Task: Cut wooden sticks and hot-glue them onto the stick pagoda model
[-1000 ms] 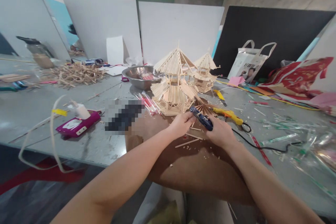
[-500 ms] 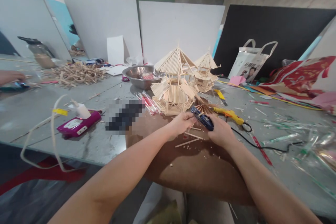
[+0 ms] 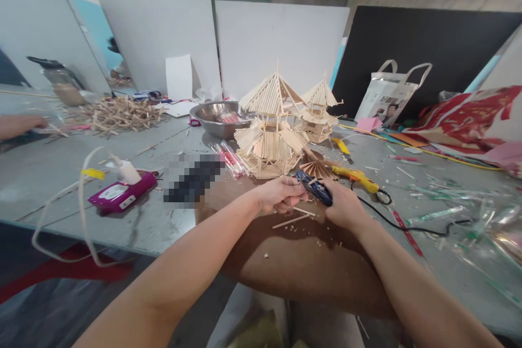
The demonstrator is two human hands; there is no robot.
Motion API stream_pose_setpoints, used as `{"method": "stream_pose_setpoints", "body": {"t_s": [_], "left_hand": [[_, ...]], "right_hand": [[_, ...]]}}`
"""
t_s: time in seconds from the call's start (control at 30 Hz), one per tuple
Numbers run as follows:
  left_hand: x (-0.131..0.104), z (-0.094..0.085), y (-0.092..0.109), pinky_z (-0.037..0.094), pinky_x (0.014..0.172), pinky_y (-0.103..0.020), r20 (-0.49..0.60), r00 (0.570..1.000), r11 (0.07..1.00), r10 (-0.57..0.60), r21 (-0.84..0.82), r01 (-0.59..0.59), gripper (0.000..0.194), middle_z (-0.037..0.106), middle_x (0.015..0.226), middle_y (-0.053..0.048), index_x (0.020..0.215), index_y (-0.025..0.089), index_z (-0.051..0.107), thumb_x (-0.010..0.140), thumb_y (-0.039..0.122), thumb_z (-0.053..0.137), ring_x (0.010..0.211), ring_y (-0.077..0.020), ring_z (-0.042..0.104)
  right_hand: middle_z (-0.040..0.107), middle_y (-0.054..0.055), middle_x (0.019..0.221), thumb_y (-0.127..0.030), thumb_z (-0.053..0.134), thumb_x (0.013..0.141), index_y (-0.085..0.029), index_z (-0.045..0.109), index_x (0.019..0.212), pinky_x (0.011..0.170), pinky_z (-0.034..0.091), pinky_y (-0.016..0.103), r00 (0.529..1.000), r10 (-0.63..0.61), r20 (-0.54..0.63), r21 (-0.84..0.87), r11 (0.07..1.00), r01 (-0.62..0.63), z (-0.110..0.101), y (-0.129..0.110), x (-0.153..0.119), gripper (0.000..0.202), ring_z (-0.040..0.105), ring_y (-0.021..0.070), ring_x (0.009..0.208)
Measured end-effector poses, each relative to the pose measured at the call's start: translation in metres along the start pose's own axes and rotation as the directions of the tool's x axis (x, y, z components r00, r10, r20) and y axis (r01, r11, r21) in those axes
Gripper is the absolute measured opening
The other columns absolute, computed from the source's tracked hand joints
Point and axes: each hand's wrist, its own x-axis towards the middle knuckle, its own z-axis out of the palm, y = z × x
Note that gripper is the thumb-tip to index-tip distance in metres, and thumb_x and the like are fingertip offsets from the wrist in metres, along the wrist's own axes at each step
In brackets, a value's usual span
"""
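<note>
My right hand (image 3: 345, 206) grips blue-handled cutters (image 3: 316, 187) over a brown board (image 3: 302, 261). My left hand (image 3: 279, 196) is curled right beside the cutter tip, its fingers pinched on something small that I cannot make out. Loose thin wooden sticks (image 3: 291, 221) lie on the board under both hands. Just beyond stands a stick-built pagoda model (image 3: 271, 130) with a smaller pagoda model (image 3: 320, 111) behind it.
A yellow glue gun (image 3: 354, 176) with a black cord lies right of the hands. A steel bowl (image 3: 216, 117), a pile of sticks (image 3: 118, 114) and a magenta device (image 3: 122, 193) sit to the left. Another person's hand (image 3: 18, 125) shows at far left. Plastic wrappers litter the right.
My left hand has curled into a fist and drawn slightly back toward me beside the cutters. The other person's hand has come into view at far left.
</note>
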Motion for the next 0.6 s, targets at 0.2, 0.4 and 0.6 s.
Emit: {"method": "stream_pose_setpoints", "body": {"t_s": [0.2,0.4,0.6], "left_hand": [[0.000,0.000,0.002,0.007,0.031,-0.015,-0.008,1.000,0.999,0.021,0.025,-0.020,0.029,0.023,0.036,0.010,0.067,0.013,0.050,0.070,0.041,0.053,0.030,-0.0010,0.012],[0.002,0.006,0.001,0.012,0.032,-0.017,-0.156,0.973,0.963,0.168,0.238,-0.129,0.029,0.027,0.039,0.009,0.065,0.014,0.047,0.073,0.042,0.047,0.031,-0.0025,0.017],[0.015,0.006,-0.011,0.033,0.053,-0.020,-0.229,0.791,0.639,0.567,0.728,-0.248,0.024,0.047,0.056,0.002,0.071,0.014,0.054,0.078,0.032,0.040,0.055,-0.0092,0.043]], "right_hand": [[0.060,0.006,0.087,-0.023,0.048,0.066,-0.018,0.052,0.094,0.065,0.033,0.024,1.000,0.028,0.008,0.002,1.000,-0.028,-0.002,-0.002,0.000,0.029,0.053,0.0191,0.081],[0.061,0.006,0.083,-0.019,0.046,0.063,-0.019,0.052,0.090,0.060,0.031,0.025,0.995,0.097,0.014,-0.074,0.993,-0.096,-0.003,-0.005,0.001,0.027,0.055,0.0200,0.077],[0.062,0.006,0.084,-0.024,0.045,0.064,-0.020,0.051,0.090,0.059,0.031,0.027,0.984,0.178,0.004,-0.127,0.976,-0.176,-0.001,-0.005,0.004,0.027,0.055,0.0221,0.078]]}}
